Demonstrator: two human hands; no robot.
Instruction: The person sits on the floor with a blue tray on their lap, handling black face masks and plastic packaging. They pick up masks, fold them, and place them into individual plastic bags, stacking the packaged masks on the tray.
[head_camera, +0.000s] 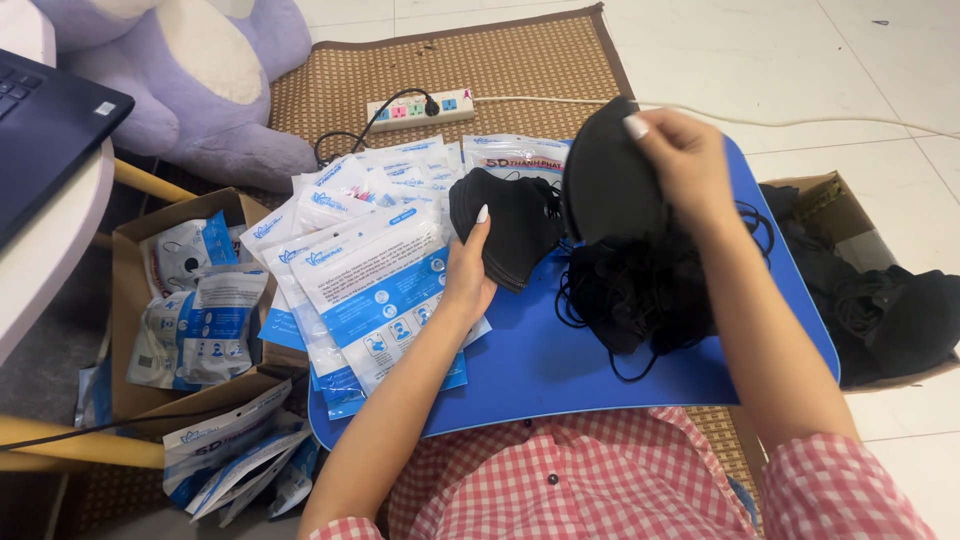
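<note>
My left hand (467, 268) rests on a small stack of folded black face masks (510, 225) lying on the blue lap tray (560, 365), fingers holding the stack's edge. My right hand (685, 165) is raised above the tray and pinches one black mask (610, 185) by its top edge. Below that mask lies a loose heap of black masks (640, 295) with tangled ear loops. Beside my left hand, a fanned pile of white and blue plastic packets (365, 265) covers the tray's left side.
A cardboard box (150, 300) on the left holds filled packets; more packets (235, 455) lie on the floor below it. Another box (880, 300) on the right holds black masks. A power strip (420, 108) lies on the woven mat; a laptop (45, 130) and plush toy (200, 80) sit upper left.
</note>
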